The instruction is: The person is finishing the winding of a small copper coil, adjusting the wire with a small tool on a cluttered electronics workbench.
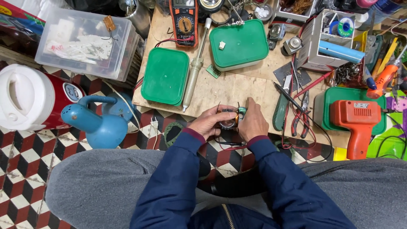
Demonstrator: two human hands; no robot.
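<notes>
The person sits with both hands close together at the near edge of a low wooden board (237, 91). The left hand (210, 122) and the right hand (253, 124) hold one small round part (231, 118) between them. It looks like a little coil with copper-coloured wire and a bit of green on its far side. The left hand's fingers curl around its left side. The right hand cups its right side, with one finger pointing away toward the far side of the board. Thin dark wires stick out from the part. Both arms wear dark blue sleeves.

Just to the far left of the hands lies a green box lid (165, 75), flat on the board. Beside it lies a long pale soldering tool (194, 72), pointing near and far. Farther off sits a second green box (239, 43) with a tiny white piece on top. A black and orange meter (184, 21) rests at the far edge.

To the right of the hands lie a green-handled saw (280, 111) and red-handled pliers (302, 116). Farther right, an orange drill (358, 123) rests on a green tray (335, 95).

On the tiled floor to the left stand a blue kettle (99, 123) and a red and white jug (32, 97). A clear plastic tub (85, 42) sits beyond them.
</notes>
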